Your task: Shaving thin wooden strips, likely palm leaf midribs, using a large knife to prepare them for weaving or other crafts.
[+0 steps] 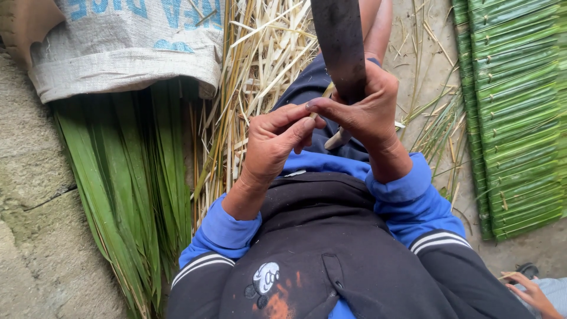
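Right hand (369, 106) clenches a dark blade (339, 41) upright while left hand (274, 139) pinches a pale strip (338, 139) against its edge, steadying it

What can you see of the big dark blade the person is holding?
The blade is broad, flat and dark, with a dull metal look and worn faces. It stands nearly upright, running out of view at the top edge. The right hand grips its lower end, hiding the handle. The left hand pinches a pale thin strip beside it. Whether strip and edge touch cannot be told.
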